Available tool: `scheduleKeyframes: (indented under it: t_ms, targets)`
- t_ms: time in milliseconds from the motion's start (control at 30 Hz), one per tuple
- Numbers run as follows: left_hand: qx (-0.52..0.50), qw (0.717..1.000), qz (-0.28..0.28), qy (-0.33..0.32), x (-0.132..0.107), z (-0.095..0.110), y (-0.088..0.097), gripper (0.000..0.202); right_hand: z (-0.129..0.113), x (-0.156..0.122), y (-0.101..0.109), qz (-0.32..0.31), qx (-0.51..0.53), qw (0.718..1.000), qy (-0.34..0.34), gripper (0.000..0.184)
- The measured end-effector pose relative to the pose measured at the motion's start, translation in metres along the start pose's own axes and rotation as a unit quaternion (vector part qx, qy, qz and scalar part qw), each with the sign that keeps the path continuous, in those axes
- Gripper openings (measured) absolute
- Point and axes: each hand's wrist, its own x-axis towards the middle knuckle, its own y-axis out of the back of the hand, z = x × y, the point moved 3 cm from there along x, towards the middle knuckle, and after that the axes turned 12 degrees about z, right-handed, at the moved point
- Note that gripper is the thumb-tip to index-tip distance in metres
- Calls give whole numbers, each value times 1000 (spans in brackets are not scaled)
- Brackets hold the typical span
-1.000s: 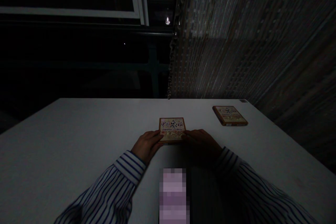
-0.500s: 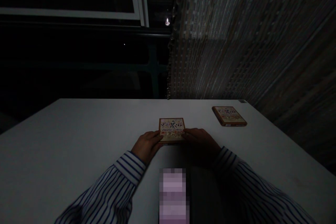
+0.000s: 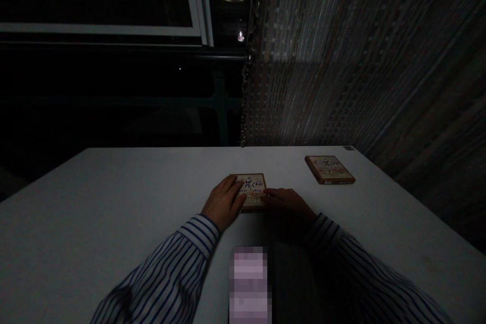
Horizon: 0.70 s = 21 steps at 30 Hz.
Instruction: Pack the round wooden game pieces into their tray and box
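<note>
A thin Chinese chess box (image 3: 253, 193) with a brown border and printed lid lies on the white table in front of me. My left hand (image 3: 225, 201) rests with its fingers stretched over the left part of the lid, covering some of the lettering. At the box's right edge, my right hand (image 3: 290, 203) grips the side, thumb towards the top; its other fingers are partly lost in shadow. A second, similar Chinese chess box (image 3: 330, 169) sits farther right, touched by neither hand.
The white table (image 3: 132, 202) reaches to a back edge beside a dark window. A string curtain (image 3: 311, 61) hangs behind and along the right. Near the front edge is a pixelated pinkish object (image 3: 250, 283), its kind obscured. A small dark patch (image 3: 348, 148) marks the table's far right corner.
My left hand has moved from the left edge of the near box up and right onto its lid. My right hand stays at the right edge. The view has tilted slightly.
</note>
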Motion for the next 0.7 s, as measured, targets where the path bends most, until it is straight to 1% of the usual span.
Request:
scheduleKeyframes:
  t_ms: [100, 200, 333, 433, 500, 533, 567, 633, 700]
  targets:
    - [18, 999, -28, 7, 0, -2, -10, 45, 1, -1, -3, -8, -16, 1000, 2, 27]
    - [28, 998, -52, 12, -2, -3, -15, 45, 0, 0, -1, -8, -9, 1000, -9, 26]
    - [36, 997, -58, 24, -3, -2, -15, 44, -2, 3, 3, -8, 11, 1000, -15, 25]
    - [39, 997, -56, 32, -3, -1, -14, 43, 1, 7, -1, -24, 1, 999, -39, 26]
    - [38, 997, -53, 34, -3, -1, -13, 42, 4, 14, -6, -36, 5, 997, -61, 30]
    - [37, 997, -53, 34, -3, 0, -13, 42, 5, 19, -8, -28, 2, 997, -78, 32]
    - [36, 997, -53, 34, -3, 0, -12, 42, 4, 24, -10, -28, 3, 996, -81, 35]
    - [35, 997, -56, 36, -3, 1, -11, 42, 2, 36, -14, -44, 16, 997, -66, 42]
    - [37, 997, -59, 39, -4, 2, -11, 42, 0, 45, -18, -57, 18, 995, -76, 45]
